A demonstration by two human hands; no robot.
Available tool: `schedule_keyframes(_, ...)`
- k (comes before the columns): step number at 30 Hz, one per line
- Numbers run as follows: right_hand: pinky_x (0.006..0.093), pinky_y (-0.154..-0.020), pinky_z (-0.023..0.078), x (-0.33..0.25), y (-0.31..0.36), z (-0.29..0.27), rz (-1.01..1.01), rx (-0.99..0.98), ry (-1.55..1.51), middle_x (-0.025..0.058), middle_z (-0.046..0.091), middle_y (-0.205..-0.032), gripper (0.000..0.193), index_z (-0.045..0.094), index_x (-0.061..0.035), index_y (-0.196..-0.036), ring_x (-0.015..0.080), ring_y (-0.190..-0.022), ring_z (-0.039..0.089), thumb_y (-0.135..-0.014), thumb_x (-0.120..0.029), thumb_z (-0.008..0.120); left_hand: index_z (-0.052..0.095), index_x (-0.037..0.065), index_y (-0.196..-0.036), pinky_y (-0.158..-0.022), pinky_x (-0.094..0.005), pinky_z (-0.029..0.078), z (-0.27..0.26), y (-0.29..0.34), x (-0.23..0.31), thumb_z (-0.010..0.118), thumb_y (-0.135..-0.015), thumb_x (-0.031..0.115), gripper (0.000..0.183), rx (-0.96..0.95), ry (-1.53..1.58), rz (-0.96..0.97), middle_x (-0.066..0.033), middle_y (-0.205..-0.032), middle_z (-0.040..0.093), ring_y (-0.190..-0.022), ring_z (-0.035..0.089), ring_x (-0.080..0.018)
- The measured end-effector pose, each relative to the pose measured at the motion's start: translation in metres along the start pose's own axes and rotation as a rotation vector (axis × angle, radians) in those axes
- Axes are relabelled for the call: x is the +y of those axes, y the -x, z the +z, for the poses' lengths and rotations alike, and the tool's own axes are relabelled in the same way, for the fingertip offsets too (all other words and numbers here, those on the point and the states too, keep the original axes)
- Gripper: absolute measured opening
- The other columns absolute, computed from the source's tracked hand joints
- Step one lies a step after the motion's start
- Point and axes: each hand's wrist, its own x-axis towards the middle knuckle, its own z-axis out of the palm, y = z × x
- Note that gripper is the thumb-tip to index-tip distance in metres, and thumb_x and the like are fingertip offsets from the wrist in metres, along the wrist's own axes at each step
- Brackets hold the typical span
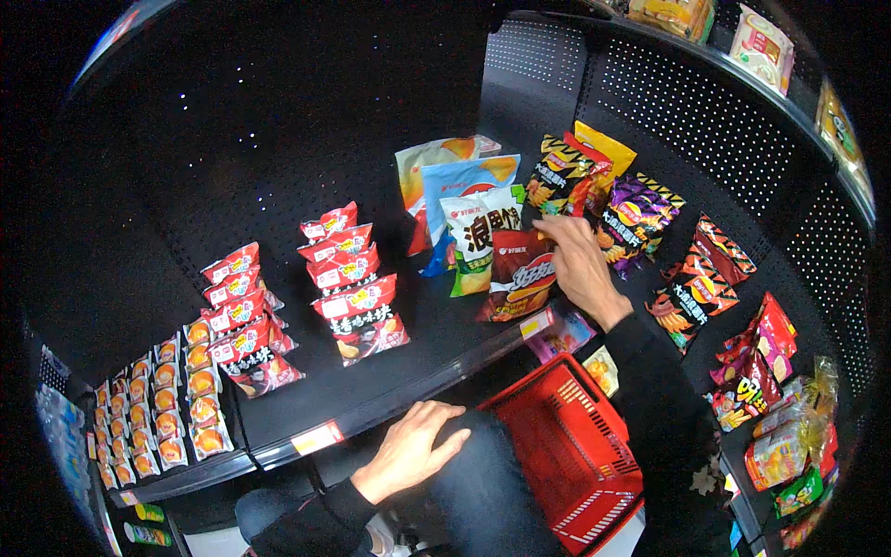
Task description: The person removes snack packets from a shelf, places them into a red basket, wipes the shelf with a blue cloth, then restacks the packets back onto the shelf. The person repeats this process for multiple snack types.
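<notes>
Right hand (577,265) is at the top corner of the dark red chip bag (520,278), which stands at the front of its row on the shelf (408,379), just ahead of the white bag (469,237). Fingers curled over that corner; can't tell if they grip. Left hand (415,452) has nothing, fingers loosely spread, near the red basket (561,446).

Progress, my read: dark red bag upright in line, hand not yet off it. Setting or picking, can't tell. Red-and-white bags (357,306) already in file.
</notes>
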Motion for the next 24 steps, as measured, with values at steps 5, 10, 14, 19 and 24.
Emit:
schedule_keyframes(5, 0.0459, -0.104, 0.047, 0.024, -0.024, 0.023, -0.049, -0.116, 0.038, 0.0146, 0.068, -0.120, 0.028, 0.071, -0.0046, -0.119, 0.0361, -0.118, 0.059, -0.093, -0.001, 0.063, 0.067, 0.001, -0.130, -0.103, -0.0460, 0.052, 0.005, -0.007, -0.007, 0.067, -0.103, 0.037, 0.045, -0.010, 0.040, 0.006, -0.0178, -0.126, 0.068, -0.120, 0.063, -0.0365)
schedule_keyframes(10, 0.0453, -0.096, 0.049, 0.031, -0.026, 0.023, 0.012, -0.199, 0.053, 0.0106, 0.069, -0.105, 0.015, 0.074, -0.0063, -0.108, 0.0336, -0.106, 0.061, -0.095, -0.008, 0.067, 0.067, 0.001, -0.130, -0.104, -0.0461, 0.052, 0.007, -0.010, -0.011, 0.067, -0.103, 0.037, 0.045, -0.012, 0.049, 0.021, -0.0181, -0.127, 0.068, -0.121, 0.064, -0.0365)
schedule_keyframes(14, 0.0446, -0.092, 0.051, 0.022, -0.013, 0.015, 0.044, -0.152, 0.064, 0.0095, 0.069, -0.098, 0.012, 0.072, -0.0074, -0.104, 0.0326, -0.103, 0.062, -0.093, -0.008, 0.067, 0.067, 0.001, -0.130, -0.104, -0.0450, 0.052, 0.007, -0.010, -0.011, 0.067, -0.102, 0.030, 0.040, 0.009, 0.042, 0.034, -0.0189, -0.124, 0.069, -0.117, 0.065, -0.0379)
schedule_keyframes(19, 0.0440, -0.085, 0.054, 0.009, 0.008, -0.027, 0.028, -0.021, 0.160, 0.0095, 0.067, -0.097, 0.013, 0.071, -0.0071, -0.104, 0.0329, -0.097, 0.064, -0.092, -0.007, 0.067, 0.066, 0.001, -0.132, -0.107, -0.0445, 0.050, 0.007, -0.004, -0.007, 0.064, -0.104, 0.027, 0.039, 0.027, 0.050, 0.017, -0.0190, -0.128, 0.068, -0.123, 0.062, -0.0379)
schedule_keyframes(24, 0.0436, -0.085, 0.054, -0.012, 0.051, -0.093, 0.185, 0.067, 0.193, 0.0133, 0.067, -0.099, 0.010, 0.071, -0.0041, -0.104, 0.0340, -0.097, 0.064, -0.097, -0.010, 0.068, 0.069, 0.000, -0.124, -0.101, -0.0448, 0.053, 0.009, 0.001, 0.000, 0.068, -0.098, 0.012, 0.029, 0.179, 0.003, 0.093, -0.0174, -0.126, 0.069, -0.118, 0.065, -0.0365)
